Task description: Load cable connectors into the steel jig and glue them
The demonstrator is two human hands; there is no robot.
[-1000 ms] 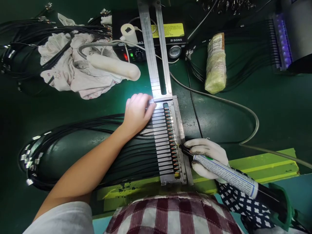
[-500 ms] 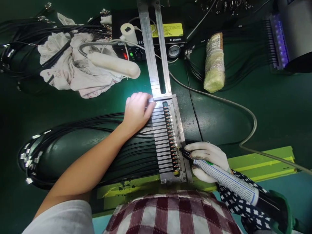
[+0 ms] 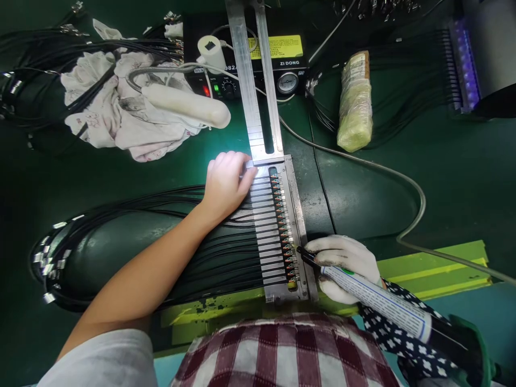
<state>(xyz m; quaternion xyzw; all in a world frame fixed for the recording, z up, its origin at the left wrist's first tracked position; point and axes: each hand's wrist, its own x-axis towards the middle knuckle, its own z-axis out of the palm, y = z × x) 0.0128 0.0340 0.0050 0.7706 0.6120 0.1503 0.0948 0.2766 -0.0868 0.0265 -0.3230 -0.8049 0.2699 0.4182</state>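
Note:
My bare left hand [image 3: 226,180] grips the upper left end of a slotted metal fixture [image 3: 269,274], thumb on top and fingers over its edge. Black cables [image 3: 226,246] lie side by side across the fixture, their stripped ends and small metal connectors [image 3: 285,220] lined up along its slot. In its stained white glove, my right hand [image 3: 346,263] is wrapped round a labelled glue dispensing syringe [image 3: 379,301]. The syringe's dark tip points left, close beside the lower connectors; whether it touches them I cannot tell.
Behind the fixture stands a black dispenser box [image 3: 290,70] with a gauge. A white lamp wand [image 3: 185,105] lies on crumpled cloth [image 3: 141,134]. At right are a plastic-wrapped bundle [image 3: 355,107], a purple-lit device [image 3: 465,70] and a grey hose [image 3: 363,159]. Looped cable ends [image 3: 48,263] lie left.
The syringe has shifted very slightly right and down, with its tip still beside the lower connectors. My left hand stays on the fixture.

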